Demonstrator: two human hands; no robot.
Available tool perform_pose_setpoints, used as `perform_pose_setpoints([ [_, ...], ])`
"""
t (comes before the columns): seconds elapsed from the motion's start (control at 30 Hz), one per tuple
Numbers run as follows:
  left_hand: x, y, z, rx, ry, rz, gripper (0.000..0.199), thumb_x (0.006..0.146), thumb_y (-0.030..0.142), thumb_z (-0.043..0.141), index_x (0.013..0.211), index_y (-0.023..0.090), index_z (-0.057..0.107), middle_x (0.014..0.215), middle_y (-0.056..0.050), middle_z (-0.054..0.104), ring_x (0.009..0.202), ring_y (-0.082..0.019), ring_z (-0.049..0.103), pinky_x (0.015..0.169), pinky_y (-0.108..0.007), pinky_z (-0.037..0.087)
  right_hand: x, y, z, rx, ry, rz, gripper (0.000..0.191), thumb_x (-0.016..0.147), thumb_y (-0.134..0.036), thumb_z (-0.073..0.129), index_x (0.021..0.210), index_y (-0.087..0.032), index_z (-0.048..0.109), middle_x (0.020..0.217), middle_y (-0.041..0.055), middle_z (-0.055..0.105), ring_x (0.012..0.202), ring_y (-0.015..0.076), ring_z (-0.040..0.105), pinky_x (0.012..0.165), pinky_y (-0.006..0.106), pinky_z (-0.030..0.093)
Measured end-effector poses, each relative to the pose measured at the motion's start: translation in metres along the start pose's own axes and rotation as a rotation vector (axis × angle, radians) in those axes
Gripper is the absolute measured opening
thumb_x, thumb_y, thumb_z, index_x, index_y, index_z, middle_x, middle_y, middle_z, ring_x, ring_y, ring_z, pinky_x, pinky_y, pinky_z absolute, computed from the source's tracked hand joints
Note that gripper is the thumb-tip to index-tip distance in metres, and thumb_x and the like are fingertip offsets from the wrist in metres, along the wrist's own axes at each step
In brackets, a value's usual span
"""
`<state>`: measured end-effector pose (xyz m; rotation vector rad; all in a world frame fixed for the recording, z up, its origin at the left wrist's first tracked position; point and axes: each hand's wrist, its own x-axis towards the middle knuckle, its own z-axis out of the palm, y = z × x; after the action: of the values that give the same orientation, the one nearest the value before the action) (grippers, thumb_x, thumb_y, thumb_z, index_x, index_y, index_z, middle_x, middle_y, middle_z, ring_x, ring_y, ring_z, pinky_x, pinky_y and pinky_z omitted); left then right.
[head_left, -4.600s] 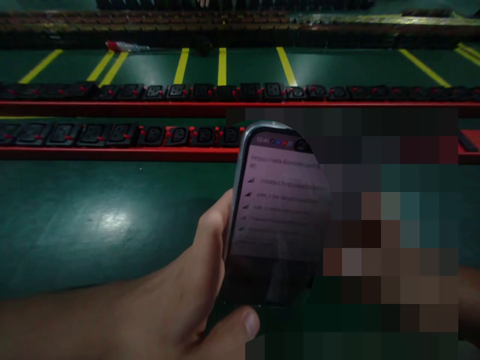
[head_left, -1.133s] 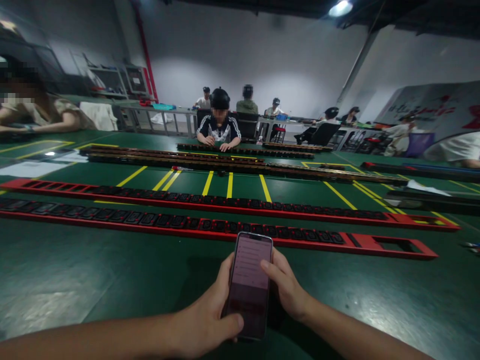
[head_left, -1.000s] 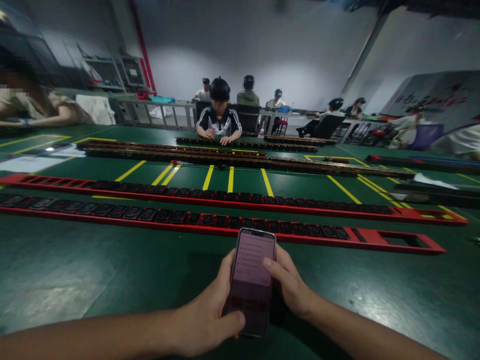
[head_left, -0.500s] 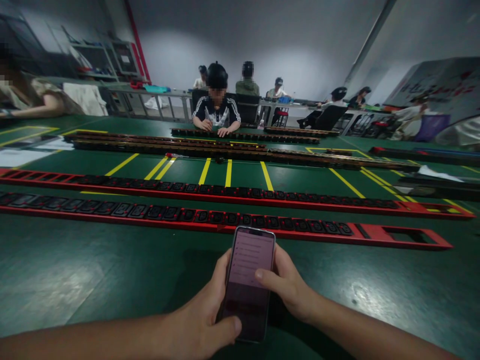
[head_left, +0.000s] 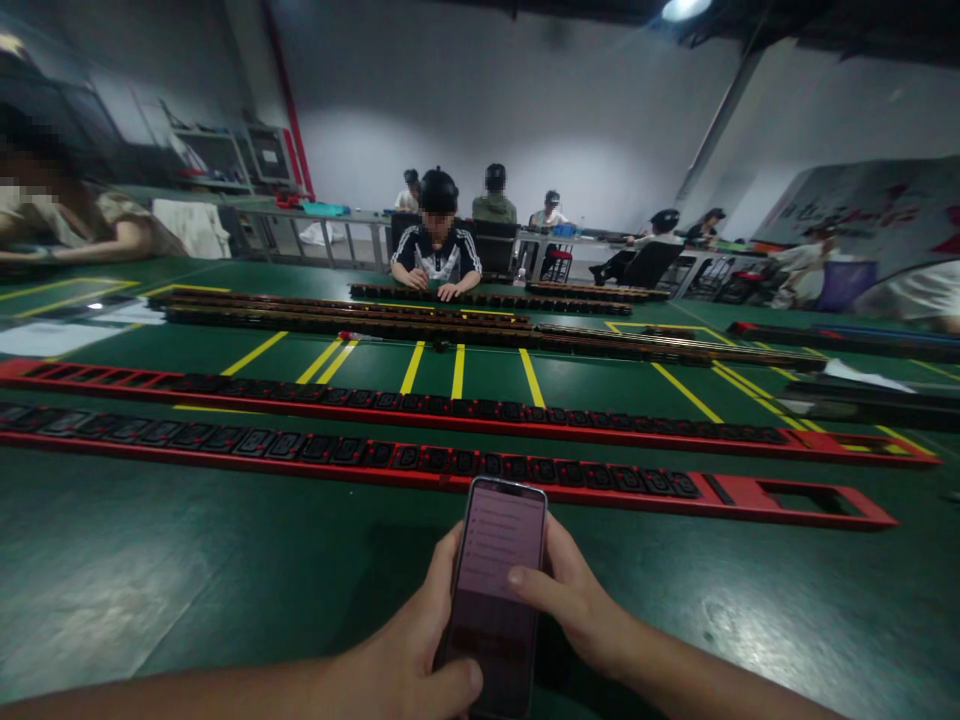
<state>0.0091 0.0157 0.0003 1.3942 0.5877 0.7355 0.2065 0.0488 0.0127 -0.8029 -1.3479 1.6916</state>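
A smartphone point(head_left: 495, 590) with a lit pinkish screen stands upright over the green table point(head_left: 150, 590), low in the middle of the view. My left hand point(head_left: 409, 650) wraps its left edge, the thumb lying across the lower screen. My right hand point(head_left: 574, 600) cups the right edge, and its thumb rests on the middle of the screen. Just beyond the phone lies a long red power strip point(head_left: 420, 462) with several black sockets, and a second red power strip point(head_left: 465, 412) runs parallel behind it.
Darker strips point(head_left: 390, 318) lie farther back past yellow floor-style lines point(head_left: 457, 372). A person in a black and white top point(head_left: 437, 255) sits across the table, hands on a strip. More people sit at the left edge and at tables behind.
Earlier the phone was held close to the camera by my left hand; now both hands hold it lower. In the last second the view dipped then rose, and my right thumb slid onto the screen.
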Motion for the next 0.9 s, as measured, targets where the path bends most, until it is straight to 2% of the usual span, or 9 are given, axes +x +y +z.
perform_pose_setpoints([
  [0.13,-0.001,-0.001,-0.001,-0.017,-0.007,0.015,0.097,0.086,0.056,0.060,0.152,0.023,-0.004,0.121,-0.015,0.048,0.082,-0.018,0.054,0.064,-0.031,0.051,-0.001,-0.001,0.000,-0.006,0.027,-0.016,0.046,0.083,-0.042,0.068,0.123,-0.021,0.055,0.119,0.0083,0.065,0.106,0.0231,0.061,0.098,0.042,0.047],
  [0.3,0.000,0.001,-0.001,0.005,-0.038,-0.009,0.097,0.086,0.060,0.056,0.151,0.024,-0.007,0.124,-0.017,0.045,0.075,-0.015,0.052,0.058,-0.028,0.048,0.000,0.000,0.000,0.000,0.067,0.001,0.041,0.084,-0.040,0.067,0.120,-0.022,0.059,0.116,0.0067,0.067,0.109,0.0238,0.061,0.098,0.041,0.047],
  [0.53,0.001,0.004,-0.002,0.018,-0.040,-0.050,0.097,0.086,0.057,0.057,0.151,0.025,-0.008,0.123,-0.017,0.047,0.070,-0.013,0.051,0.058,-0.029,0.048,0.003,0.007,0.001,0.085,0.122,0.031,0.038,0.091,-0.045,0.058,0.119,-0.021,0.060,0.112,0.0074,0.069,0.099,0.0221,0.065,0.094,0.040,0.049],
  [0.6,0.000,0.004,-0.003,0.041,-0.027,-0.038,0.095,0.088,0.052,0.058,0.152,0.024,-0.006,0.127,-0.017,0.046,0.080,-0.018,0.055,0.065,-0.033,0.052,0.004,0.008,0.001,0.101,0.117,0.021,0.038,0.091,-0.045,0.057,0.120,-0.020,0.060,0.113,0.0077,0.069,0.101,0.0226,0.065,0.094,0.041,0.049],
  [0.67,-0.001,0.004,-0.005,0.092,0.000,-0.003,0.092,0.089,0.047,0.058,0.153,0.022,-0.004,0.134,-0.018,0.043,0.095,-0.024,0.056,0.080,-0.041,0.053,0.005,0.009,0.001,0.111,0.101,0.011,0.038,0.091,-0.044,0.058,0.121,-0.021,0.060,0.116,0.0076,0.068,0.105,0.0232,0.063,0.096,0.042,0.049],
  [0.77,-0.001,0.005,-0.008,0.171,0.000,0.020,0.088,0.091,0.036,0.057,0.154,0.020,-0.003,0.144,-0.018,0.036,0.120,-0.032,0.047,0.103,-0.053,0.042,0.005,0.010,-0.001,0.103,0.091,-0.002,0.038,0.090,-0.043,0.059,0.121,-0.022,0.060,0.118,0.0069,0.067,0.111,0.0241,0.062,0.098,0.042,0.049],
  [0.9,0.000,0.007,-0.011,0.236,-0.029,0.036,0.088,0.089,0.021,0.053,0.153,0.017,-0.008,0.152,-0.017,0.029,0.137,-0.034,0.032,0.114,-0.054,0.029,0.003,0.010,-0.001,0.114,0.105,0.057,0.040,0.088,-0.047,0.060,0.122,-0.024,0.061,0.113,0.0065,0.069,0.112,0.0267,0.062,0.095,0.045,0.051],
])
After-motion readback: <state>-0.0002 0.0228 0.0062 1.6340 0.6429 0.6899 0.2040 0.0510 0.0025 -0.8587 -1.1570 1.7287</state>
